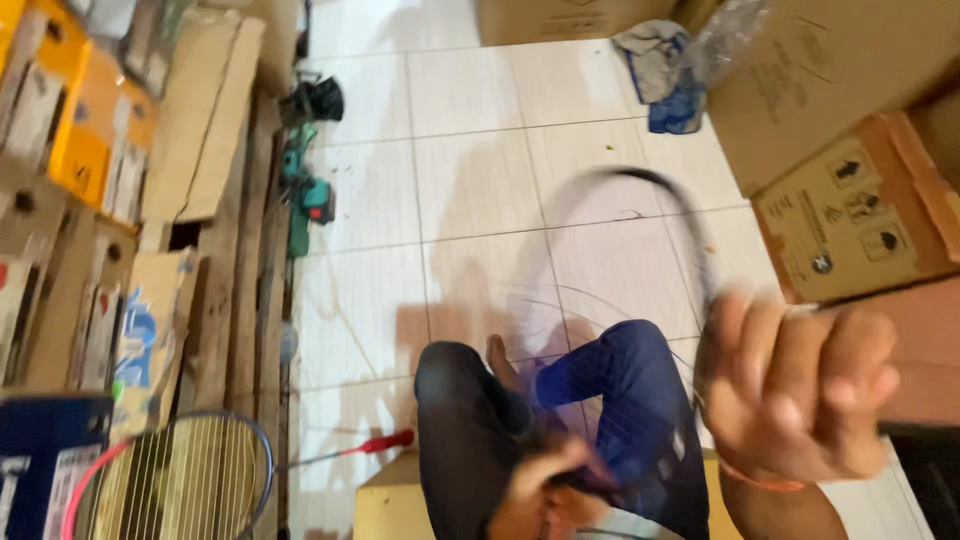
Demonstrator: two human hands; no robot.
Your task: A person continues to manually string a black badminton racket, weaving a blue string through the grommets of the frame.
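Racket frame (640, 178) upright, head away, right hand (795, 390) grip

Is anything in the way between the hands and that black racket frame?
No. The right hand is already closed around the black racket frame. The left hand sits low by the knees, touching its blurred lower end.

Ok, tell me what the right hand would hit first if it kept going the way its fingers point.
The right hand, blurred, grips a dark racket frame with fingers aimed up and away. Straight on, it would probably meet the brown cardboard box first, though depth is unclear.
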